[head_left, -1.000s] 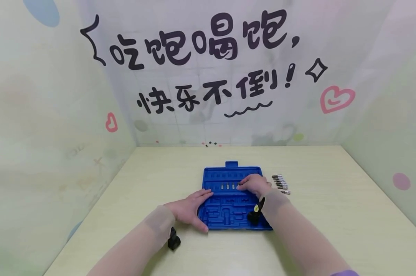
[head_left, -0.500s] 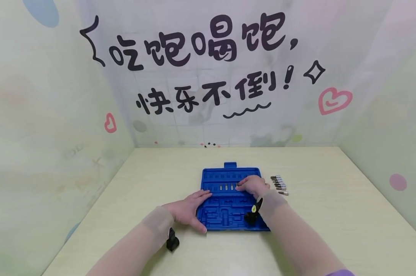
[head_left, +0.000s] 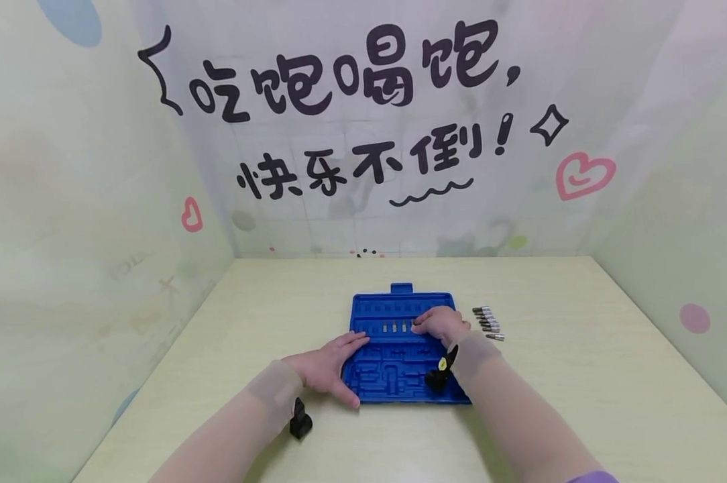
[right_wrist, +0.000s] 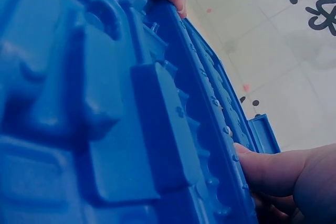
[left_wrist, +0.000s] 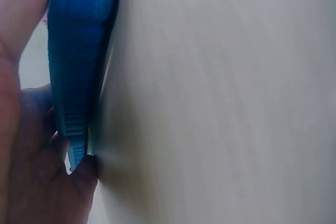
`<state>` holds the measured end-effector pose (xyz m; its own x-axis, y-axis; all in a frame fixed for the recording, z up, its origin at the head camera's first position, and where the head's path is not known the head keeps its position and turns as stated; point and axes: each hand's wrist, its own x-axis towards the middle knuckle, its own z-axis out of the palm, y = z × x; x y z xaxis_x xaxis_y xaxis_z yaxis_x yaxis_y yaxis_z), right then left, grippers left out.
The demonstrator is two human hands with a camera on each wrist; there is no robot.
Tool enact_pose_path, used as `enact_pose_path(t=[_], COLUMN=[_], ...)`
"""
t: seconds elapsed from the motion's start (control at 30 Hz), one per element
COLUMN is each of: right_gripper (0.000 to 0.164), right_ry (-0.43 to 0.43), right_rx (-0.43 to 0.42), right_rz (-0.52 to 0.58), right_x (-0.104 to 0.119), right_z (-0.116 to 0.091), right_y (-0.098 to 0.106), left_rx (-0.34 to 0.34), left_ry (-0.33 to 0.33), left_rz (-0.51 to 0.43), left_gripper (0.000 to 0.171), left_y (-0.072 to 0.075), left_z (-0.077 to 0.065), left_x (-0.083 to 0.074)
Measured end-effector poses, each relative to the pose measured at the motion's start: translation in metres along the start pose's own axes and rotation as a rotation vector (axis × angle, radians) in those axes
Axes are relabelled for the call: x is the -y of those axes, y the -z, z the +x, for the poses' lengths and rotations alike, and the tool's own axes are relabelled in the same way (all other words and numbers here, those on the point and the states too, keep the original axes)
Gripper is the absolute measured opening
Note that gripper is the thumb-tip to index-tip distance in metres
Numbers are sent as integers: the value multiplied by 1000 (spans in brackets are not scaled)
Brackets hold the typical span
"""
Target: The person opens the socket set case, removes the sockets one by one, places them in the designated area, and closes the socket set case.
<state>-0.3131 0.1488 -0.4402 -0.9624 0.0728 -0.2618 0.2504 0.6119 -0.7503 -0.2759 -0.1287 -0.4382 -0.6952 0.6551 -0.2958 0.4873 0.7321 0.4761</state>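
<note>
One blue case [head_left: 394, 377] lies with its moulded inside facing up, its single tab [head_left: 402, 288] at the far edge. Three metal bits [head_left: 394, 327] sit side by side in the nearer of its two rows of slots. Just right of them, the right hand [head_left: 442, 324] has thumb and fingertips drawn together, pinching what looks like a fourth bit, though the fingers cover most of it. The left hand [head_left: 327, 365] is spread wide, fingers on the case's left edge, thumb at its near left corner.

The work looks part done: three slots are filled and a fourth is being worked, while the far row and the slots left of the bits seem bare. About six loose bits [head_left: 489, 323] lie on the bench [head_left: 569, 376], near the case's right side. Each wrist carries one black camera [head_left: 300, 421]; behind, two lines of black writing [head_left: 378, 157] cross the wall [head_left: 327, 231].
</note>
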Motion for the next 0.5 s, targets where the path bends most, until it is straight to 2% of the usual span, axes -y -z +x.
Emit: enact_pose_path(t=[0.5], right_gripper=[12], right_ry=[33], right_rx=[6], right_rz=[-5], right_x=[2], right_z=[-4], right_y=[1], left_rx=[5], left_ry=[7], left_rz=[-3], left_gripper=[116], left_y=[1], left_z=[-1], left_x=[-1])
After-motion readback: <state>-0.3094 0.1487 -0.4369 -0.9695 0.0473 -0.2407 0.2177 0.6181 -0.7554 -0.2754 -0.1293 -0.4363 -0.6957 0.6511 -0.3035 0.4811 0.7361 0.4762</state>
